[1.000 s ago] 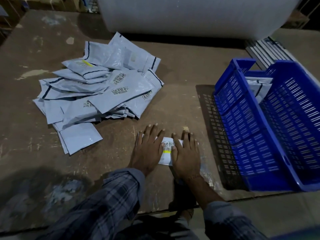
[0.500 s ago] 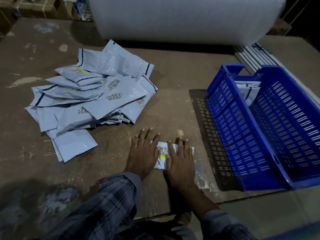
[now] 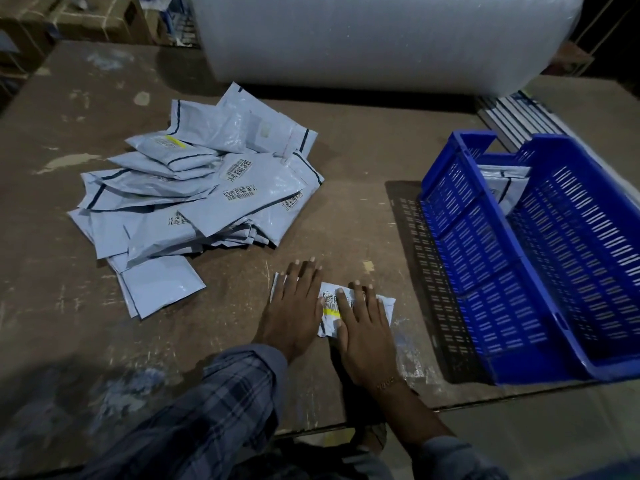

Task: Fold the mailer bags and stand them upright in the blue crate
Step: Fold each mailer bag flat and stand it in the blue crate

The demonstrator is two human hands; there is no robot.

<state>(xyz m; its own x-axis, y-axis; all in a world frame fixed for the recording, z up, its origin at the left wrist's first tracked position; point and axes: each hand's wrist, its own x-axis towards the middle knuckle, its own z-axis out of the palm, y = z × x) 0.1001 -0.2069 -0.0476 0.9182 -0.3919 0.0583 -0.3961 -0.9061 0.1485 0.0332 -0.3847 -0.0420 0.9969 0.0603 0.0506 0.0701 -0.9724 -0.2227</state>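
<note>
Mailer bag (image 3: 330, 303) number whatever lies flat on the bench (image 3: 346, 216) under both my palms, just to the near-left of the blue crate (image 3: 485, 258), with only its barcode label and yellow strip showing between my hands. My left hand (image 3: 294, 306) is spread flat with straight fingers pressing its left half; my right hand (image 3: 363, 327) lies flat the same way on the right half, so neither hand is gripping anything, only pressing. I judge this bag to be thin plastic film with something soft and slim inside: light, floppy, glossy and likely slick, so a fold will want to spring back unless I keep weight on the crease. To lift it I would pinch it along the folded edge with thumb under and fingers over, holding both layers together, since a hold on a loose corner would let it flop open. Left of the crate, well apart from it and beyond my left hand, the pile of unfolded bags (image 3: 207, 199) lies loosely overlapped. Inside the crate, at its far end, at least one folded bag (image 3: 509, 185) leans against the wall. Standing mine upright will probably need that neighbour or the crate wall for support, as it looks too limp to stand alone.
</note>
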